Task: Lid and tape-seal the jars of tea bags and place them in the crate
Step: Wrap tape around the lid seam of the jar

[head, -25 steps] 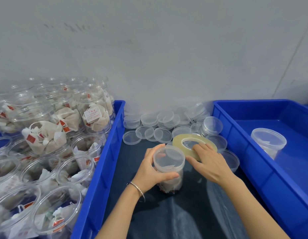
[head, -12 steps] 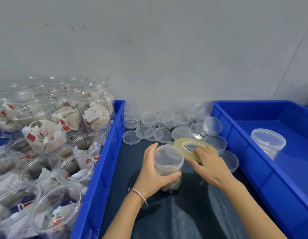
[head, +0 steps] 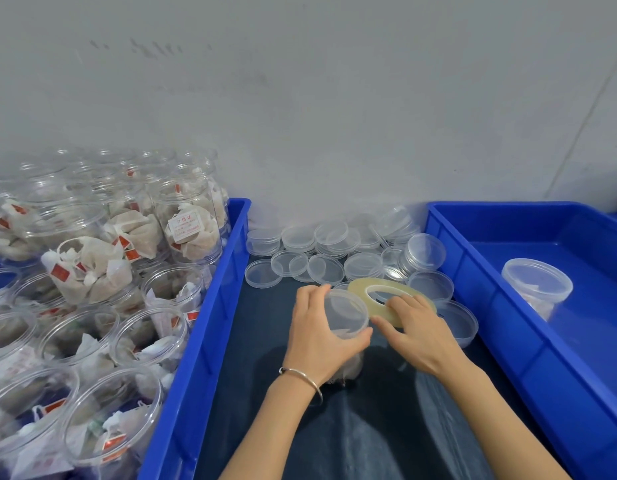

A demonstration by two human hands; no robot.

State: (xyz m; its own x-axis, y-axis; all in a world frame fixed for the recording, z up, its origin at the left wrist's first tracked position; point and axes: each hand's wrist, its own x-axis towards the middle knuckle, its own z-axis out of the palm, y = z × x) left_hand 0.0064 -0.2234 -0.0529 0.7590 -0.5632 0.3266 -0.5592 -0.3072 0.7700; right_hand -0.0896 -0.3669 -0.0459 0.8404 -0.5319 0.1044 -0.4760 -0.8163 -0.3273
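1. Jar (head: 345,317), lidded, stood on the dark tabletop (head: 386,427); left hand (head: 317,337) gripped it, fingers curled round the rim.
2. Right hand (head: 418,327) had drawn the tape roll (head: 376,291) against the lid edge, fingers closed on the roll.
3. Judgement: sealing starting; crate (head: 480,292) held one jar.

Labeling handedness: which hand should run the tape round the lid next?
Right, probably. The right hand already holds the tape roll beside the jar, while the left hand grips it.

Bare forearms; thin silver bangle (head: 302,375) on left wrist.
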